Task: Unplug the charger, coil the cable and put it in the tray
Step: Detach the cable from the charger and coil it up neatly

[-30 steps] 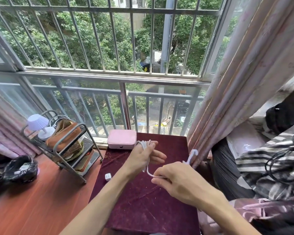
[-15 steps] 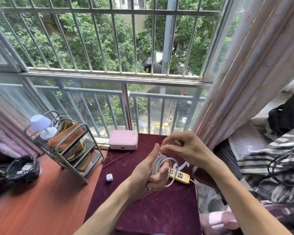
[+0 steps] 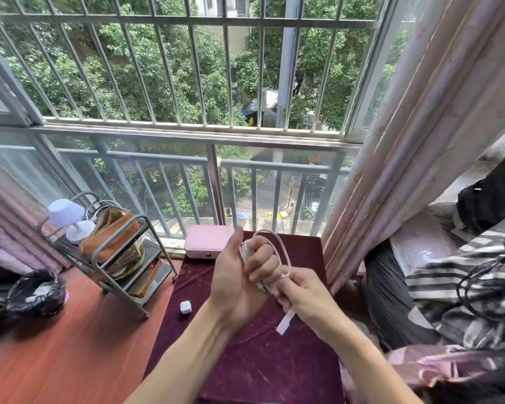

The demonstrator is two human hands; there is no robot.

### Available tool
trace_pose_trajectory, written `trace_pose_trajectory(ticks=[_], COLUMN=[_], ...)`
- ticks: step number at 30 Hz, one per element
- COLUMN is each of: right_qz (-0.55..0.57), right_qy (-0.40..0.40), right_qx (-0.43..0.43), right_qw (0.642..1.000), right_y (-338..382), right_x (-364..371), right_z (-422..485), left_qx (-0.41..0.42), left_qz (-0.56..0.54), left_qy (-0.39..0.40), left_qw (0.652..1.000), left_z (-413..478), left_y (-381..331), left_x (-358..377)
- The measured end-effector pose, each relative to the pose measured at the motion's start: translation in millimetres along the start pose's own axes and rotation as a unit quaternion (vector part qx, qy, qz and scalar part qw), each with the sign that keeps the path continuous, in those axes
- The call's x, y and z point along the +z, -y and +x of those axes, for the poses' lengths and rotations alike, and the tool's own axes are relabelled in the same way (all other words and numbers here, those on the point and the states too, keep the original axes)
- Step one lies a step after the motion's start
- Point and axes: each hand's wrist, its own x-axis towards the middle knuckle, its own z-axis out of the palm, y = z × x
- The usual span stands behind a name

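Note:
A white cable (image 3: 280, 246) is looped several times around the fingers of my left hand (image 3: 239, 275), which is raised above the dark red table (image 3: 263, 371) and closed on the coil. My right hand (image 3: 303, 298) pinches the cable's loose end just right of the coil; a pale strap or tail (image 3: 285, 322) hangs below it. A small white charger cube (image 3: 185, 306) lies on the table's left edge, apart from both hands. A pink box (image 3: 206, 243) sits at the table's far edge, behind my left hand.
A metal rack (image 3: 120, 258) with a brown bag and a small lavender lamp (image 3: 67, 214) stands left of the table. A black bin bag (image 3: 35, 293) is on the red floor. Curtains (image 3: 405, 141) and striped bedding (image 3: 464, 272) crowd the right side.
My right hand has come down from above the coil to its lower right side, carrying the cable round another turn. The yellow power strip seen half a second ago is now hidden.

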Motion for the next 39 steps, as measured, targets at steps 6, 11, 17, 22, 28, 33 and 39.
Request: trace_pose_trajectory(ticks=[6,11,17,22,28,33,39], right_qz=[0.001,0.042,0.178,-0.072,-0.121,-0.094,-0.212], right_qy=[-0.004,0.057,0.088,-0.042,-0.145,-0.206,-0.200], right_qx=[0.063,0.052,0.053,-0.110,-0.195,-0.245,-0.285], right_qw=[0.998,0.996,0.979,0.990,0.962,0.943,0.913], right_y=[-15,2,17,14,9,-4,3], right_x=[9,-5,-13,-4,7,29,28], right_z=[-22,-33,-35,-34,-26,-23,-23], left_qx=[0.067,0.058,0.047,0.096,0.111,0.110,0.105], left_qz=[0.100,0.172,0.194,0.190,0.232,0.204,0.154], left_qy=[-0.140,-0.149,-0.144,-0.154,-0.126,-0.165,-0.183], left_qw=[0.983,0.972,0.969,0.965,0.958,0.958,0.965], left_z=[12,15,14,16,9,5,2], left_y=[-5,-5,-1,7,22,39,43], left_x=[-11,-20,-19,-15,-11,1,15])
